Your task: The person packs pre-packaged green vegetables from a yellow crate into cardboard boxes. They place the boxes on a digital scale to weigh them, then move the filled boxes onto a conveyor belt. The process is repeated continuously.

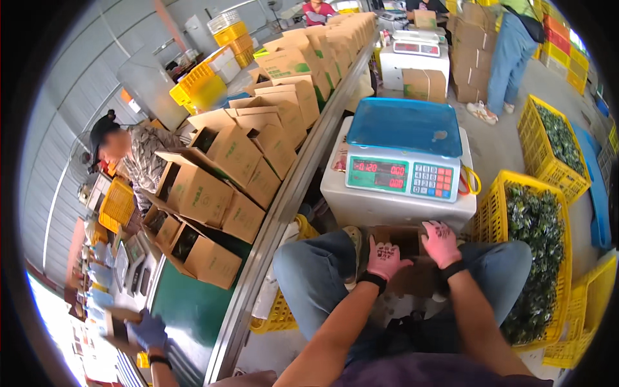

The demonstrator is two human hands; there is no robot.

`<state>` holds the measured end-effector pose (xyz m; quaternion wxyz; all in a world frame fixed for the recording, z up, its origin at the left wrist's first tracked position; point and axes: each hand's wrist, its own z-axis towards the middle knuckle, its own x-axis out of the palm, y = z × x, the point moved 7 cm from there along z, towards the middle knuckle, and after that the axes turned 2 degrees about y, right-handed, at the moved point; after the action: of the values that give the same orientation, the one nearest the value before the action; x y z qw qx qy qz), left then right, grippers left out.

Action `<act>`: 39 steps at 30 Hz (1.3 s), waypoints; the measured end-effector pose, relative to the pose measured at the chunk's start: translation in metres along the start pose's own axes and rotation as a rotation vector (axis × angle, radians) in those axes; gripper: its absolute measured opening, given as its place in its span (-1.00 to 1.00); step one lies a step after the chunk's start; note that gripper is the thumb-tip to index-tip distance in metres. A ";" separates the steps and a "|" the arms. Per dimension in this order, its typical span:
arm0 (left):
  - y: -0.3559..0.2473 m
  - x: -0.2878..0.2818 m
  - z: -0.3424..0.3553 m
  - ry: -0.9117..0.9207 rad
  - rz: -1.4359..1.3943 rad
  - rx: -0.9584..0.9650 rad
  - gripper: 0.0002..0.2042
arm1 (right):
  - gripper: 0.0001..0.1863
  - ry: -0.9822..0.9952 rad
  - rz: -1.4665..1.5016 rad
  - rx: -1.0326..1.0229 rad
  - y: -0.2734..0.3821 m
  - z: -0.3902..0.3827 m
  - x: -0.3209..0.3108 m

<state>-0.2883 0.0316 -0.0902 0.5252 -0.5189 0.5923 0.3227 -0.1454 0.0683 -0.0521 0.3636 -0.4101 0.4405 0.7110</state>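
Note:
A brown cardboard box [412,278] stands between my knees, in front of the scale stand. My left hand [387,259], in a pink glove with dark print, lies at its left side with the index finger stretched forward and the thumb out to the right. On the right side, my right hand [442,244] in a matching glove touches the box's far right edge, fingers apart. The box's inside looks dark between the hands; its contents cannot be made out. Just beyond stands a digital scale [403,174] with a blue tray [406,126] and a lit red display.
Left, a green conveyor [196,300] with a metal rail carries many open cardboard boxes [209,193]. Yellow crates [567,284] of dark, glossy packed items stand right. A person in camouflage [145,155] works across the belt; a blue-gloved hand [148,330] holds a box lower left.

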 end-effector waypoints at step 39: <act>-0.030 0.009 0.038 0.127 0.292 0.250 0.15 | -0.07 0.690 -0.329 0.856 -0.292 -0.136 -0.077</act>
<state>-0.2476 0.0567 -0.1030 0.4946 -0.3776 0.7287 0.2860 0.1778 0.0319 -0.1157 0.4384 -0.4979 0.7125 0.2284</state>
